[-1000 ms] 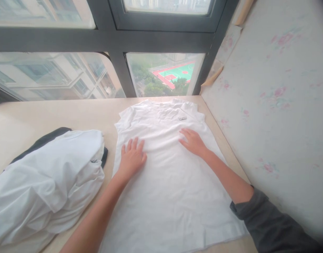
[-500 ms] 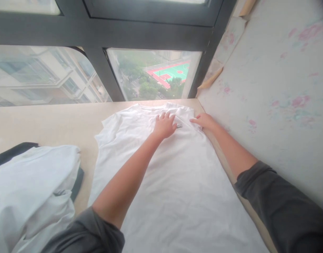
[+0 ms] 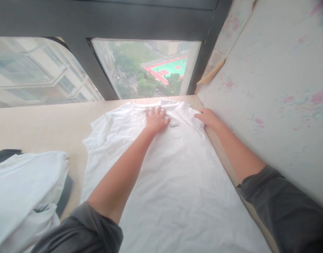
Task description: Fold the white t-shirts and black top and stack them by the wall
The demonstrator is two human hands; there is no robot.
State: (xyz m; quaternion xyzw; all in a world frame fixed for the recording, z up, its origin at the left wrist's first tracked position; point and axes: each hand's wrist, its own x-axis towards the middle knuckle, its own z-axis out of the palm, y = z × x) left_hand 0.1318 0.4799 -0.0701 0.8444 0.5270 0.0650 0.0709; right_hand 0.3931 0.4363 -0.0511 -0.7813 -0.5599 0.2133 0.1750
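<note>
A white T-shirt (image 3: 174,175) lies spread out on the pale sill, its neckline toward the window and a small dark print on the chest. My left hand (image 3: 156,121) rests flat on the upper chest just below the collar, fingers spread. At the right sleeve, my right hand (image 3: 206,116) pinches the edge of the fabric between thumb and fingers. The left sleeve lies loose, with some folds. My left forearm covers part of the shirt's middle.
Folded white and dark clothes (image 3: 27,186) lie in a pile at the left. A floral-papered wall (image 3: 277,133) rises close on the right, its paper peeling near the window frame (image 3: 140,26). The sill (image 3: 51,130) runs along beneath the glass.
My left hand has slid slightly left and up toward the collar, uncovering more of the print. My right hand now grips the sleeve edge and has drawn it a little outward. The view has shifted slightly.
</note>
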